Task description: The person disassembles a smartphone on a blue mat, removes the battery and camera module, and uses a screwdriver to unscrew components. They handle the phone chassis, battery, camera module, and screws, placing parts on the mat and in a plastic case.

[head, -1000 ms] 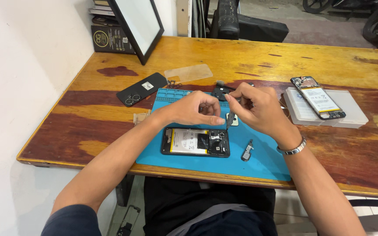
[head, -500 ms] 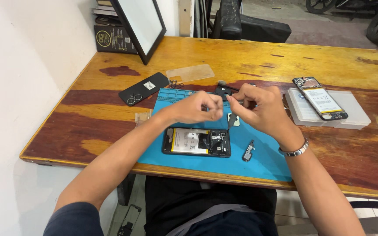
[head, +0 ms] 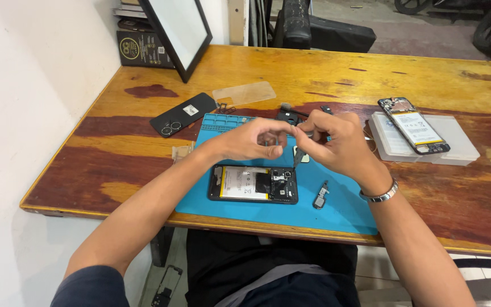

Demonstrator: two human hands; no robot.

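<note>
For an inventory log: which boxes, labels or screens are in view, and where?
Black box: far left corner, round pale emblem.
Framed panel: leaning beside it, black frame, pale face.
Back cover: black, small white sticker.
Clear screen protector: flat, behind the blue mat.

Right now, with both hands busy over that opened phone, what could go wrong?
The left hand and right hand pinch something tiny above the blue mat; dropped, it might bounce off. The pointed tool hangs over the opened phone and could scratch it. The small loose part could be swept off by a wrist.
</note>
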